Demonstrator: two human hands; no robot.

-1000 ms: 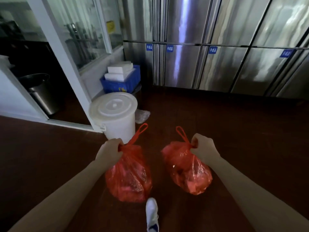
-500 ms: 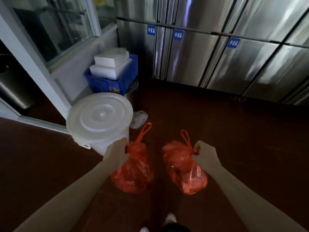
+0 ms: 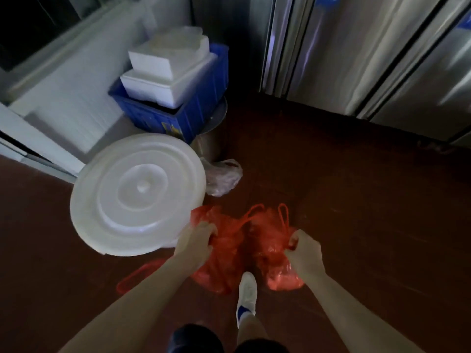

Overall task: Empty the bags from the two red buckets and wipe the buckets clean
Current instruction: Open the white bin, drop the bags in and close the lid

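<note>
As the white bin [image 3: 137, 192] drew close, the left bag [image 3: 221, 266] and right bag [image 3: 283, 276] sank together. Left hand [image 3: 196, 240] and right hand [image 3: 303, 250] kept their fingers clenched on them; dumping looked next.

White lid [image 3: 137, 193], 9 o'clock: bin beneath it unseen. Metal vessel [image 3: 209, 141], 11 o'clock, probably a pot: mostly hidden under blue crate [image 3: 188, 118]. Blue label [image 3: 466, 21], 2 o'clock: cut by right edge, unreadable. Left hand [image 3: 196, 240] fingertips buried in left red bag [image 3: 224, 253]. Contents of it and right red bag [image 3: 275, 261] indistinct. Forearms cut off at 6 o'clock.
</note>
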